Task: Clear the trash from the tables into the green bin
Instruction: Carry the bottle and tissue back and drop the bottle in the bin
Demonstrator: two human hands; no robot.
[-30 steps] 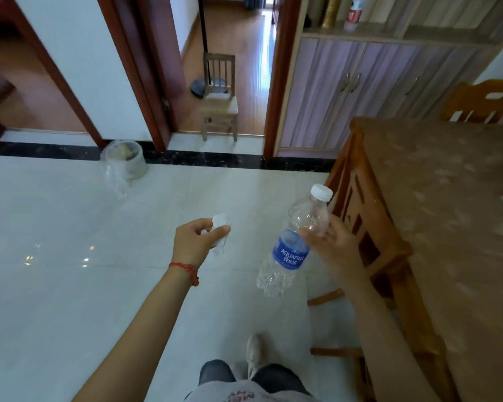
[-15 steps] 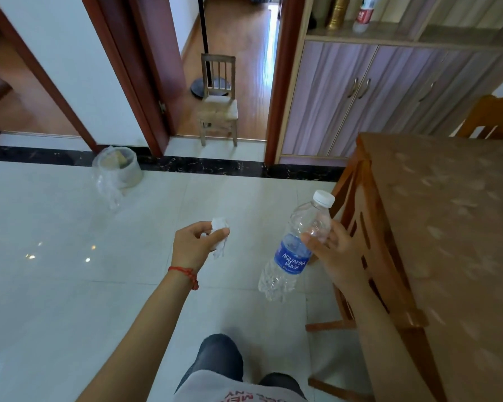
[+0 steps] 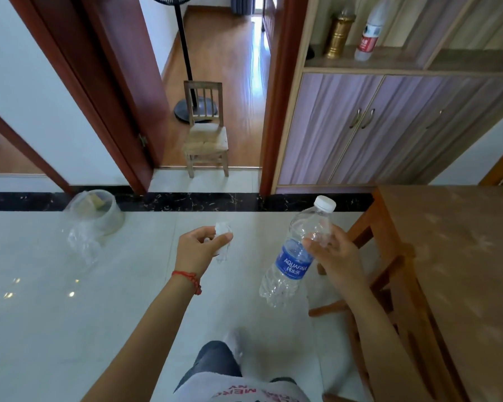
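Note:
My left hand [image 3: 199,246] pinches a crumpled white tissue [image 3: 223,238] between thumb and fingers. My right hand [image 3: 333,252] grips a clear plastic water bottle [image 3: 295,253] with a blue label and white cap, held tilted by its upper body. Both are held out over the white tiled floor. A small bin [image 3: 103,208] lined with a clear plastic bag stands on the floor at the far left by the wall, with something tan and green inside. It lies well ahead and to the left of both hands.
A wooden table [image 3: 462,271] with a chair [image 3: 389,274] tucked under it fills the right side. A cabinet [image 3: 375,126] stands ahead on the right. A small wooden chair [image 3: 205,137] and a fan stand [image 3: 186,68] sit in the open doorway.
I have walked forward: the bin, doorway and cabinet are nearer and larger. Both hands keep the same hold on the tissue and bottle.

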